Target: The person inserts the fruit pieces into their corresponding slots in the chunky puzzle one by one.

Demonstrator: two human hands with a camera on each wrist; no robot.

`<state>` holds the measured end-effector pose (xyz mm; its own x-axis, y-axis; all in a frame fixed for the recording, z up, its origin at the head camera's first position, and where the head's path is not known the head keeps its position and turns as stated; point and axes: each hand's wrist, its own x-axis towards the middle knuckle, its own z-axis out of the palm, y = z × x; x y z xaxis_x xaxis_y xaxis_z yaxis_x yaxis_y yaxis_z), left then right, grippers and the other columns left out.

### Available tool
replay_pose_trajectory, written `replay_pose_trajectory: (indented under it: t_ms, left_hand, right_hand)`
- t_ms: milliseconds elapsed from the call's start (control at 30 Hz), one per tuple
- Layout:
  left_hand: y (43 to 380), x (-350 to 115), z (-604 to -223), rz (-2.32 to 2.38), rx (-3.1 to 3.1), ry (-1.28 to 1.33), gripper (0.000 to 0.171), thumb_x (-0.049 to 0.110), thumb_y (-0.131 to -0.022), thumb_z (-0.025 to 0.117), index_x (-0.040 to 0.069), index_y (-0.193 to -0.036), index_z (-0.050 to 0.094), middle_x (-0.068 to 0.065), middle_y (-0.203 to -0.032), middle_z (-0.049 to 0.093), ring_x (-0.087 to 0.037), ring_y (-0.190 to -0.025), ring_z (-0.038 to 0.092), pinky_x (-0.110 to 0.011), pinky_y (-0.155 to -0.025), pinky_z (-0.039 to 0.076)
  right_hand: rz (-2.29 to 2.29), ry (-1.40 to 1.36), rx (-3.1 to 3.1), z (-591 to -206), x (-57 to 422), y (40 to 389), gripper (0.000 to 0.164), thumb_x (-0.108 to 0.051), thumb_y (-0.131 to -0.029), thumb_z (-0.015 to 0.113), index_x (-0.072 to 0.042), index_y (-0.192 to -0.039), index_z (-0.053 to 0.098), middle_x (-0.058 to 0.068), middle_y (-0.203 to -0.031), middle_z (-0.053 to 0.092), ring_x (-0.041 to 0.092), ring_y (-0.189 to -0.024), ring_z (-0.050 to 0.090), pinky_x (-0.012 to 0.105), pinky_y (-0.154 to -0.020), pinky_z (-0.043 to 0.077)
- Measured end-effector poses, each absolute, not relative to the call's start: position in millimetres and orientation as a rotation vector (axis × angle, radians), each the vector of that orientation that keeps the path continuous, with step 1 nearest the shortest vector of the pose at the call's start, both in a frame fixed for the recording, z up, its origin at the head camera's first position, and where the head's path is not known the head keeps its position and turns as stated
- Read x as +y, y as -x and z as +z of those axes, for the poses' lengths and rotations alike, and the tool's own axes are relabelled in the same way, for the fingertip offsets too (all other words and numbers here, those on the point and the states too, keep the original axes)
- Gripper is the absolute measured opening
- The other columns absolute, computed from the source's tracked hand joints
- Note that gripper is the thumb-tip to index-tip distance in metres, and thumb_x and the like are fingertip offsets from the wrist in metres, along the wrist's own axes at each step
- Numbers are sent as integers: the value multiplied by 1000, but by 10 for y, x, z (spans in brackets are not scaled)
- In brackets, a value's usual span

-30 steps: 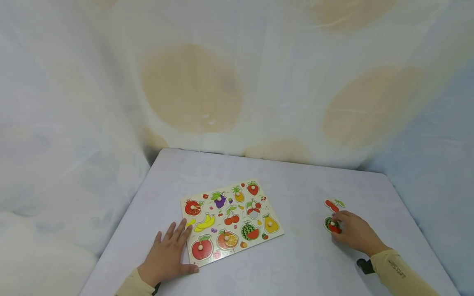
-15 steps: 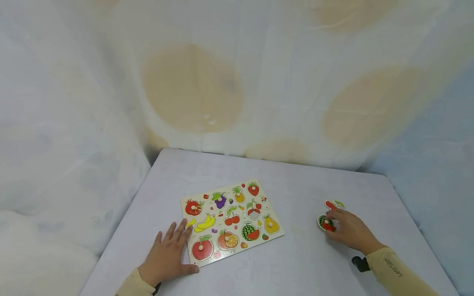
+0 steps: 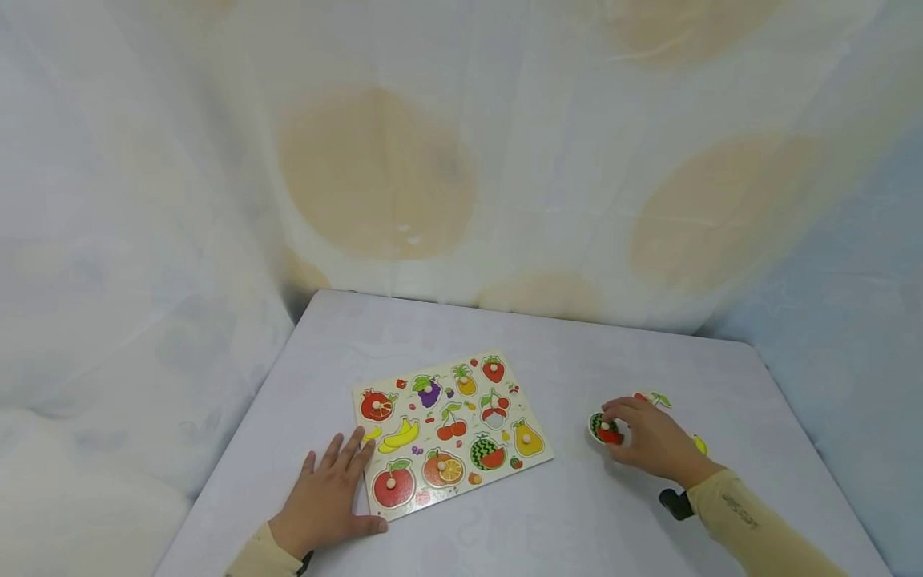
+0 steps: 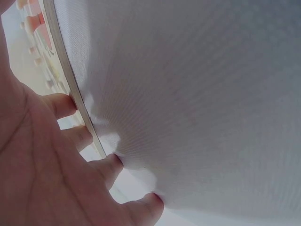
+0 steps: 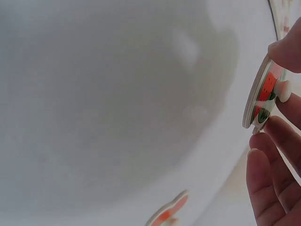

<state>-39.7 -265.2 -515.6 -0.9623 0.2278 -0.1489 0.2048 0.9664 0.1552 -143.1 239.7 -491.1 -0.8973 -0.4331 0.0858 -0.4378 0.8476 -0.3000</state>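
My left hand [image 3: 324,493] rests with spread fingers at the left edge of a wooden fruit peg puzzle board [image 3: 427,437]. Two of its fingertips touch the board's edge in the left wrist view, and the other two press on the tablecloth. The right hand [image 3: 659,445] pinches a watermelon puzzle piece [image 3: 608,433] between thumb and fingers, to the right of the board. In the right wrist view this piece [image 5: 265,96] is tilted up on edge, its white knob beside the fingers. Several knobbed pieces sit in the board; its watermelon and cherry pictures show no knob.
A cherry piece [image 3: 659,399] lies behind the right hand, partly covered by it. Next to the right wrist a yellow piece [image 3: 699,443] shows only in part. The white-covered table [image 3: 562,353] meets a hanging cloth [image 3: 548,200] at the back.
My right hand has moved left across the table with the watermelon piece, toward the board. The yellow piece has come into view beside the right wrist. The left hand stays still.
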Motion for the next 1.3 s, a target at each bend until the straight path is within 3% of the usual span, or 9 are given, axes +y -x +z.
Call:
replay_pose_trajectory:
  t_ms: [433, 800, 1300]
  left_hand:
    - [383, -2659, -5151, 209, 2943, -326, 119, 81, -61, 73, 10, -151, 43, -14, -161, 28, -45, -143, 26, -77, -103, 22]
    - [386, -2674, -5162, 203, 2950, -325, 119, 82, -60, 71, 10, -151, 43, -14, -161, 28, -45, -143, 26, -77, -103, 22]
    - [397, -2669, -5157, 221, 2951, -334, 118, 81, -62, 72, 10, -152, 42, -13, -161, 27, -44, -144, 24, -76, -104, 21]
  right_hand:
    - [483, -767, -3091, -4821, 1772, 1440, 36, -24, -70, 89, -23, -100, 71, -2, -127, 62, 23, -117, 58, 42, -95, 52]
    - [450, -1109, -2981, -4860, 1264, 1457, 35, -33, -74, 86, -19, -103, 72, -5, -123, 63, 15, -112, 59, 33, -92, 53]
    - [372, -1383, -2927, -4862, 844, 1489, 31, -30, -78, 82, -19, -106, 72, -2, -127, 63, 14, -111, 59, 27, -91, 52]
